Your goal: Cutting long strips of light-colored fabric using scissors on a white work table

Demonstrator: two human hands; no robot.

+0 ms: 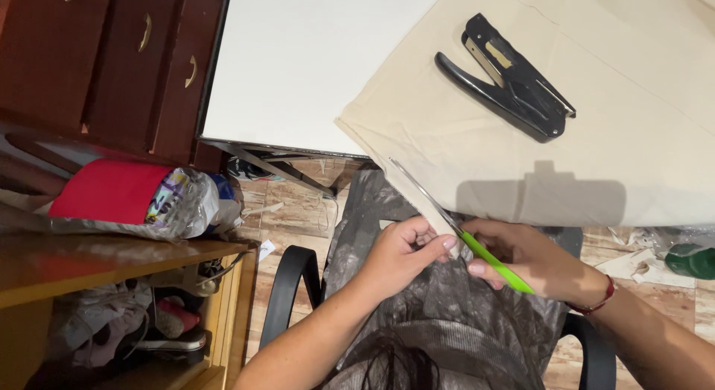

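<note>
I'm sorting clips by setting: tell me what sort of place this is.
Likely a home craft or sewing corner. Cream fabric lies over a white table with a black plier stapler; wooden drawers and a cluttered shelf stand alongside.

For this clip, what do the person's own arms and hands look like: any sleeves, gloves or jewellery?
Both forearms are bare, with no sleeves reaching into view and no gloves. The left hand shows no ring or band that I can make out, and its nails look pale and neatly kept. The right hand has a thin dark red bracelet around the wrist. No watch is visible on either arm.
</note>
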